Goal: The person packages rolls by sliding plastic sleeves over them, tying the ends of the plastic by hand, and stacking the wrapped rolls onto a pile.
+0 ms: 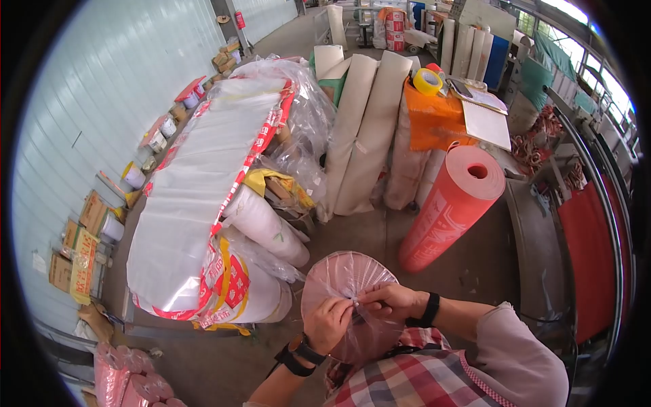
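Observation:
A pink roll wrapped in clear plastic film [363, 332] stands close in front of me, its round end facing up. The film is drawn together in creases at the middle of that end. There my left hand [327, 324] pinches the gathered film, its fingers closed. Just beside it, my right hand [390, 300] is also closed on the film, thumb and fingers pressed together. My fingertips partly hide the gathered spot. A red roll with white print [441, 217] stands upright ahead to the right, apart from my hands.
White rolls [251, 288] under a plastic sheet [203, 156] fill the left side. Long beige rolls [366, 136] lean ahead. Yellow tape [427, 81] and a notebook [487, 125] lie beyond the red roll. More pink rolls [132, 380] lie at lower left; metal rails [603, 169] stand right.

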